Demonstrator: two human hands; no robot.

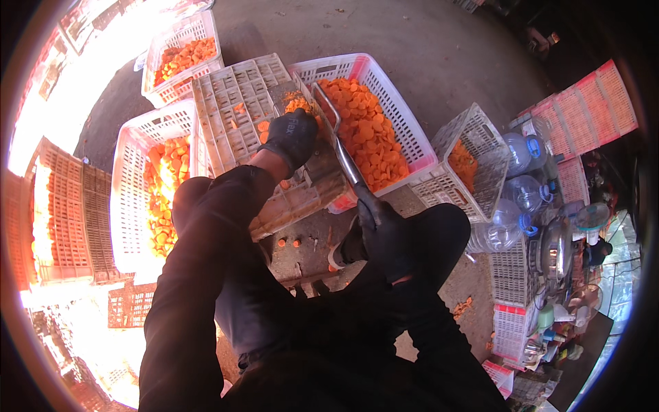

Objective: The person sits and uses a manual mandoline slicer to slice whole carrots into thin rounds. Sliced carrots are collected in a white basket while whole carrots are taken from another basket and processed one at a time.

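Observation:
My left hand (293,136), in a dark glove, is curled low over a board on an upturned plastic crate (237,82); what its fingers hold, if anything, is hidden. Small orange carrot bits (297,103) lie just beyond it, and carrot slices (263,126) rest beside it on the crate. Gloved as well, my right hand (383,232) grips the dark end of a bent metal bar (347,162), which reaches forward along the board's right side. Under the bar's far part, a white and pink crate (406,113) holds many round carrot slices (363,134).
Carrot pieces (167,180) fill part of a white crate (126,206) at the left; another crate (216,51) with carrots stands beyond. At the right are a crate (479,129) holding orange pieces, large clear bottles (507,226) and stacked crates (507,273). Carrot scraps (462,307) lie on the floor.

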